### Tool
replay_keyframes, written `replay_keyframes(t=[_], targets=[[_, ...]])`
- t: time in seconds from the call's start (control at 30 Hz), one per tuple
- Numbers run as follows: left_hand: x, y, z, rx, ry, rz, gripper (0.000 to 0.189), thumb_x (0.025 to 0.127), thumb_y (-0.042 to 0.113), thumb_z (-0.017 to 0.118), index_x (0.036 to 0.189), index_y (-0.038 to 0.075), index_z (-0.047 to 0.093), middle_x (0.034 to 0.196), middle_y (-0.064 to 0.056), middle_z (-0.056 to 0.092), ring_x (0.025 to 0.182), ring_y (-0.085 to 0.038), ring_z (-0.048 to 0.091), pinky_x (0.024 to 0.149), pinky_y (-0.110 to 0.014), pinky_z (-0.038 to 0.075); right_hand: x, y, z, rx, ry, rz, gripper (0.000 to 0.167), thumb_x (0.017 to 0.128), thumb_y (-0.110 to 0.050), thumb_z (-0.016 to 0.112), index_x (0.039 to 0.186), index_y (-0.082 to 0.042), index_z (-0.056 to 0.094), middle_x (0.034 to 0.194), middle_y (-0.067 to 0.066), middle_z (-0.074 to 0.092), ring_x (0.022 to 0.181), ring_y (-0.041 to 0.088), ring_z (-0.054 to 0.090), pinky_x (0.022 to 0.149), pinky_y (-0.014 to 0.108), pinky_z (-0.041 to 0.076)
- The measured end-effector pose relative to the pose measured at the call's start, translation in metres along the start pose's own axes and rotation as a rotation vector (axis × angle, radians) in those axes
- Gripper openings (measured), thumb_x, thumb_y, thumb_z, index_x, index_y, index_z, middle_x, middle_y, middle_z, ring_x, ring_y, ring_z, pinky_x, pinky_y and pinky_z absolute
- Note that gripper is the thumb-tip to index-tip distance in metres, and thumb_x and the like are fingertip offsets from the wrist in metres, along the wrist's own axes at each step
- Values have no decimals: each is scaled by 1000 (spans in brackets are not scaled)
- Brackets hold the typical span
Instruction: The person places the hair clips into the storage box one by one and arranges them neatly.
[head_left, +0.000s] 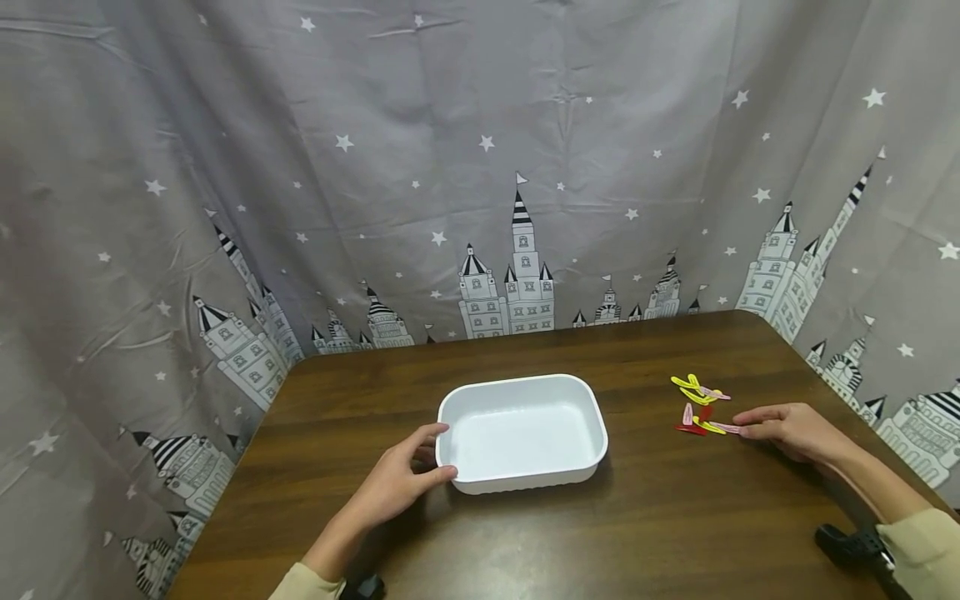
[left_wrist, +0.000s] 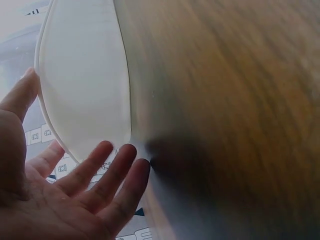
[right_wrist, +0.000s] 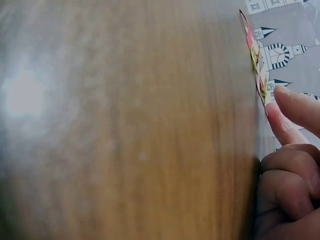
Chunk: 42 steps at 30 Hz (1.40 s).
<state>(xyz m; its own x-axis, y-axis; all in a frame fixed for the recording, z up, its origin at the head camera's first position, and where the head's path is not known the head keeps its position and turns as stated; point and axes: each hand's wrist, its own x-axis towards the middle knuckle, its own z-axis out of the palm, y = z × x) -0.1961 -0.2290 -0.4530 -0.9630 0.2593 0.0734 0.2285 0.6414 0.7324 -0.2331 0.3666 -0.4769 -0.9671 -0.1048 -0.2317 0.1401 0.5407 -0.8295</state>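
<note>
A white rectangular plastic basin [head_left: 525,477] rests on the wooden table. My left hand [head_left: 401,479] holds its left front corner, thumb and index fingertip at the rim; in the left wrist view, the other fingers lie below the basin wall [left_wrist: 85,75]. To the right is a loose cluster of snap hair clips in yellow, pink and red, among them a yellow hair clip [head_left: 696,397] and a red hair clip [head_left: 690,429]. My right hand [head_left: 791,429] touches the near end of a pink hair clip [head_left: 723,427] with a fingertip; thumb and index finger stand slightly apart.
The brown wooden table [head_left: 637,533] runs under everything. Behind it hangs a grey curtain [head_left: 585,108] printed with stars and castles. A black strap device [head_left: 851,546] is by the right sleeve.
</note>
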Motion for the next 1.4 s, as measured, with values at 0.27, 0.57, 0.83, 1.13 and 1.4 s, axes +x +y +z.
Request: replay_keyframes(t=[0.27, 0.57, 0.83, 1.13, 1.4], targets=[[-1, 1, 2, -7, 13, -23, 64, 85, 35, 82, 141, 19, 55, 110, -1, 72, 95, -14, 68, 83, -41, 51, -2, 0, 2, -35, 16, 14, 50, 88, -29, 76, 123, 5, 67, 60, -7, 39, 43, 7, 32, 42, 26, 34], [-1, 2, 0, -20, -1, -19, 63, 85, 35, 81, 140, 20, 55, 117, -4, 69, 96, -15, 67, 80, -38, 51, -2, 2, 5, -78, 55, -1, 46, 86, -26, 78, 120, 5, 69, 55, -10, 37, 41, 7, 32, 41, 27, 34], [0, 1, 0, -21, -7, -31, 63, 85, 35, 81, 140, 20, 55, 121, -6, 67, 96, -14, 67, 79, -35, 50, 1, 0, 7, -82, 59, -21, 43, 86, -23, 77, 117, 7, 70, 55, -11, 37, 41, 6, 33, 41, 26, 34], [0, 0, 0, -11, -17, -28, 63, 85, 37, 81, 140, 20, 55, 121, -7, 68, 96, -15, 67, 80, -35, 51, 4, 3, 9, -130, 73, -33, 36, 87, -21, 76, 109, 7, 73, 60, -6, 44, 44, 8, 33, 44, 27, 30], [0, 2, 0, -7, -22, -20, 63, 86, 34, 80, 141, 19, 54, 120, -8, 68, 96, -15, 67, 79, -34, 50, 5, 2, 7, -144, 81, -32, 35, 86, -22, 77, 106, 7, 73, 65, -4, 54, 47, 8, 37, 46, 27, 32]])
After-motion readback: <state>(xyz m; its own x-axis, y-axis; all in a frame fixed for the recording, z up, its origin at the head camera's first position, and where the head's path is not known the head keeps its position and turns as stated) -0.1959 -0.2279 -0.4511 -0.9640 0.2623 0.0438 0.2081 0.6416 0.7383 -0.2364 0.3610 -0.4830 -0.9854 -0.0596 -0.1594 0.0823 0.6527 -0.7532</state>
